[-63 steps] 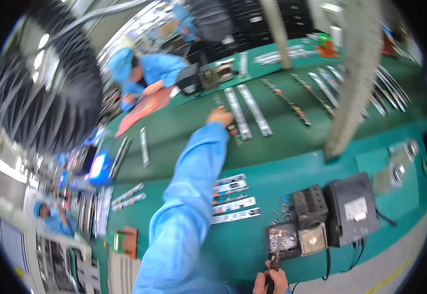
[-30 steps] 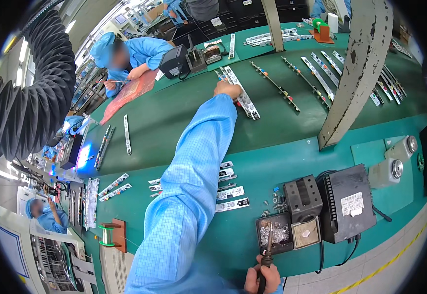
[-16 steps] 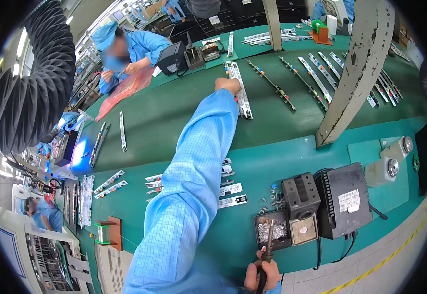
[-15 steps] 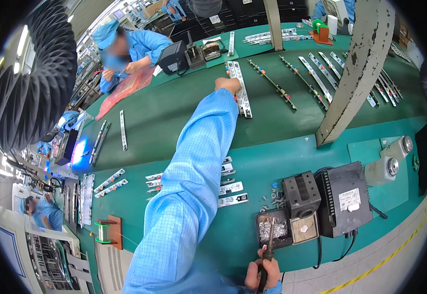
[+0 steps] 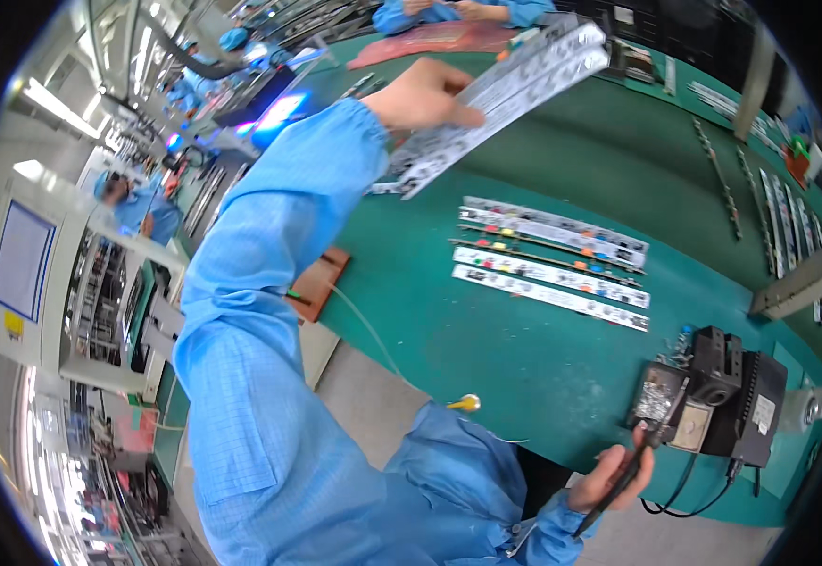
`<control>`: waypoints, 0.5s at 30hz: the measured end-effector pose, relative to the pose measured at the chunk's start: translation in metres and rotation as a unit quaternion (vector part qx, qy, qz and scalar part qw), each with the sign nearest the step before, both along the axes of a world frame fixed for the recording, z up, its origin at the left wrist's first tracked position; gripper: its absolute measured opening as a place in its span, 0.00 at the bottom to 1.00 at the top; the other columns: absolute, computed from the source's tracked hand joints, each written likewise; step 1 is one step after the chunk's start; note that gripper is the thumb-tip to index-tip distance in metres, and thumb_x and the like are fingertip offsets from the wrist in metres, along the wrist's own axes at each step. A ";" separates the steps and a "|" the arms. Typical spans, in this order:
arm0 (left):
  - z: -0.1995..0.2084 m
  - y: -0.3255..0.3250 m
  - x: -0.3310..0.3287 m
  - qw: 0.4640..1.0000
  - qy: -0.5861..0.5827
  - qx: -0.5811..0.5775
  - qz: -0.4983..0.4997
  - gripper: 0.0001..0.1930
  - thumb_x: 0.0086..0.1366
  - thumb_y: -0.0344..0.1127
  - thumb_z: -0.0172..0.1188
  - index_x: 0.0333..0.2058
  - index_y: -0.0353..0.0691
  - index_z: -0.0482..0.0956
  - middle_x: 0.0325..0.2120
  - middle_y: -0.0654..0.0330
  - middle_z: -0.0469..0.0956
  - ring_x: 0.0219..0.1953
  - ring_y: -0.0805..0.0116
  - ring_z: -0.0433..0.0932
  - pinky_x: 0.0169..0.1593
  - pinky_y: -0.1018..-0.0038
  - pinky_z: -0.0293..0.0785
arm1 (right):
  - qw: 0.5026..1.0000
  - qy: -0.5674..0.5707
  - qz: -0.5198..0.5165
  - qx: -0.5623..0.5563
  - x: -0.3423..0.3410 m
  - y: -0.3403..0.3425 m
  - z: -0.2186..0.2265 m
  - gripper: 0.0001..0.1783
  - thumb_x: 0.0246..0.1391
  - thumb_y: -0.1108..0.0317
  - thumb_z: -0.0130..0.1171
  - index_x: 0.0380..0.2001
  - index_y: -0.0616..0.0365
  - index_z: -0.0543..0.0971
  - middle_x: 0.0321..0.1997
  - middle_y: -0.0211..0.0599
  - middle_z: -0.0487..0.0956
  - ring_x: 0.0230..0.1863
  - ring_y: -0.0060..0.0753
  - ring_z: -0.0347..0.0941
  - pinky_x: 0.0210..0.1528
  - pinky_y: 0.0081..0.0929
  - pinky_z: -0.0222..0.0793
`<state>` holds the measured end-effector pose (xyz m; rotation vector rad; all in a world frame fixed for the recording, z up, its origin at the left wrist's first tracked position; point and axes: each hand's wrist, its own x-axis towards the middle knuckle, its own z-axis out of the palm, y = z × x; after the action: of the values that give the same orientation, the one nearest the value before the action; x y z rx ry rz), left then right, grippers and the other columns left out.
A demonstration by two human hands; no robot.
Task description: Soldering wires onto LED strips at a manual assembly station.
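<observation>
Raised over the far left of the bench, my left hand (image 5: 425, 94) is closed around a pair of long white circuit board strips (image 5: 533, 90), tilted up to the right. My right hand (image 5: 611, 479), at the lower right, grips a soldering iron (image 5: 639, 453) by its dark handle. The iron's tip points up over a small dark tray of metallic scraps (image 5: 656, 396). Between my hands, several circuit board strips (image 5: 552, 274) lie side by side on the green mat (image 5: 486, 349), some bearing coloured parts.
Beside the tray stand a black iron holder (image 5: 715, 363), a sponge tray (image 5: 691, 427) and a soldering station (image 5: 755, 406). A brown spool stand (image 5: 321, 283) is under my left arm. A pillar (image 5: 793, 288) rises at right. Across the bench, a co-worker's hands (image 5: 458, 9) are above red film (image 5: 430, 42).
My left hand has lifted the circuit board strips off the far surface and carried them left toward me. The view has turned left; my right hand still holds the soldering iron.
</observation>
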<state>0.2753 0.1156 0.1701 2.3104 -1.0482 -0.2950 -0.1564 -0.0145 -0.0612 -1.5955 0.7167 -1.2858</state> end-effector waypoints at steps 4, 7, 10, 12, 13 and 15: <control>-0.008 0.113 -0.009 0.991 0.050 0.103 0.070 0.19 0.49 0.32 0.67 0.41 0.36 0.80 0.30 0.57 0.81 0.31 0.72 0.76 0.37 0.73 0.71 | 0.999 0.032 -0.023 -0.017 0.005 0.005 0.007 0.20 0.56 0.77 0.49 0.53 0.68 0.64 0.51 0.51 0.74 0.27 0.21 0.64 0.28 0.17 0.61; -0.049 0.183 0.009 0.987 0.059 0.123 0.082 0.17 0.47 0.29 0.67 0.39 0.36 0.81 0.26 0.57 0.80 0.28 0.70 0.75 0.35 0.71 0.71 | 0.998 0.041 -0.038 -0.032 0.007 0.007 0.007 0.20 0.56 0.76 0.51 0.52 0.68 0.66 0.50 0.49 0.75 0.27 0.21 0.65 0.28 0.17 0.61; -0.072 0.223 0.017 0.979 0.000 0.182 0.089 0.16 0.50 0.29 0.66 0.39 0.33 0.79 0.26 0.58 0.80 0.29 0.74 0.75 0.34 0.74 0.71 | 0.994 0.077 -0.051 -0.052 0.008 0.009 0.009 0.21 0.56 0.76 0.51 0.53 0.67 0.65 0.50 0.47 0.76 0.27 0.20 0.65 0.28 0.17 0.61; -0.080 0.241 0.026 0.972 -0.035 0.219 0.073 0.16 0.49 0.29 0.66 0.38 0.34 0.79 0.23 0.56 0.78 0.27 0.73 0.74 0.33 0.72 0.70 | 0.994 0.081 -0.054 -0.056 0.010 0.009 0.007 0.21 0.56 0.76 0.51 0.54 0.66 0.65 0.50 0.47 0.76 0.27 0.20 0.65 0.28 0.17 0.61; -0.085 0.251 0.033 0.976 -0.044 0.200 0.079 0.15 0.47 0.30 0.66 0.36 0.34 0.79 0.21 0.55 0.76 0.26 0.68 0.73 0.33 0.70 0.70 | 0.993 0.083 -0.055 -0.055 0.011 0.009 0.006 0.21 0.57 0.75 0.51 0.54 0.66 0.65 0.50 0.47 0.76 0.28 0.20 0.65 0.29 0.17 0.61; -0.088 0.258 0.036 0.981 -0.057 0.156 0.097 0.12 0.45 0.30 0.64 0.32 0.35 0.79 0.21 0.54 0.76 0.26 0.64 0.74 0.33 0.69 0.70 | 0.992 0.092 -0.061 -0.059 0.011 0.009 0.006 0.21 0.57 0.75 0.51 0.54 0.66 0.65 0.50 0.47 0.76 0.28 0.21 0.65 0.29 0.18 0.61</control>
<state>0.3116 0.3734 0.0822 2.7165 -0.8717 -0.2666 -0.1452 -0.0058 -0.0553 -1.8064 0.8783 -1.2997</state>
